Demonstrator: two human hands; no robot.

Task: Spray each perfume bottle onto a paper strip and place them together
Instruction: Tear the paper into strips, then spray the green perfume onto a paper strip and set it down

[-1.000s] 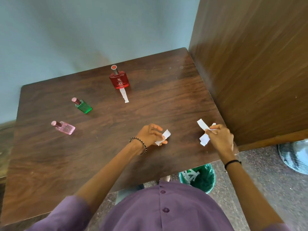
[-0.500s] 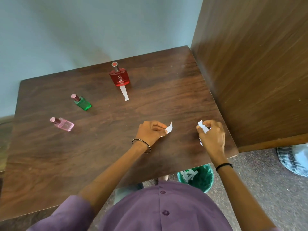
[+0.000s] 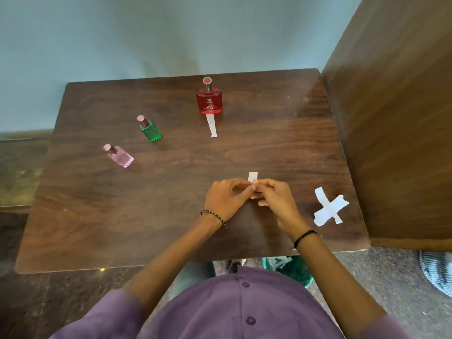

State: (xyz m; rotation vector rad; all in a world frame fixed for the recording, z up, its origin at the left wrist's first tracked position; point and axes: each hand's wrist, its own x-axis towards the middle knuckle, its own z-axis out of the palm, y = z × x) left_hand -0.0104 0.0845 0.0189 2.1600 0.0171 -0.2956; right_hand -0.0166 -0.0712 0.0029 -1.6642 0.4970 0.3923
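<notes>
Three perfume bottles stand on the brown wooden table (image 3: 146, 216): a red bottle (image 3: 209, 100) at the back, a green bottle (image 3: 150, 129) left of it, and a pink bottle (image 3: 119, 156) further left and nearer. A white paper strip (image 3: 211, 125) lies just in front of the red bottle. My left hand (image 3: 226, 198) and my right hand (image 3: 275, 196) meet near the table's middle, both pinching one small paper strip (image 3: 252, 177) whose top end sticks up between the fingertips. Two loose paper strips (image 3: 329, 207) lie crossed at the table's right edge.
A tall wooden cabinet side (image 3: 396, 118) stands against the table's right edge. A pale wall runs behind the table. Below the front edge sits a green bin (image 3: 297, 270) with paper scraps. A striped cloth (image 3: 437, 270) lies on the floor at right.
My right hand let go of its strips, which now lie crossed at the table's right edge, and moved left to join my left hand on the small strip. The camera tilted to face the table squarely.
</notes>
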